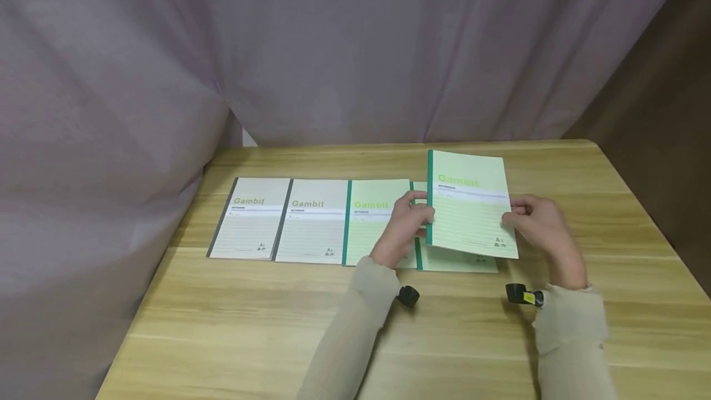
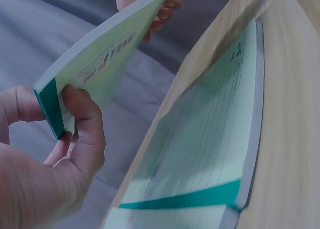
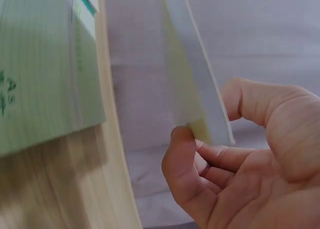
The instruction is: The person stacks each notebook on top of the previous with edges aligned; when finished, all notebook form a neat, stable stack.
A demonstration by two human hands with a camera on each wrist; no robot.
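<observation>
I hold a light green notebook (image 1: 469, 202) with a dark green spine up off the wooden table (image 1: 278, 326), front cover toward me. My left hand (image 1: 422, 212) pinches its spine edge, and my right hand (image 1: 513, 215) pinches the opposite edge. In the left wrist view my left hand (image 2: 55, 114) has thumb and fingers on the green spine corner of the notebook (image 2: 105, 54). The right wrist view shows my right hand (image 3: 207, 124) gripping the page edge of the notebook (image 3: 195, 74). Directly beneath lies another green notebook (image 1: 455, 261), partly hidden.
A row of notebooks lies flat on the table: two white ones with grey spines (image 1: 250, 218) (image 1: 313, 221) and a green one (image 1: 372, 218). A purple-grey curtain (image 1: 333, 48) hangs behind and to the left. The table's right edge (image 1: 655, 227) is close by.
</observation>
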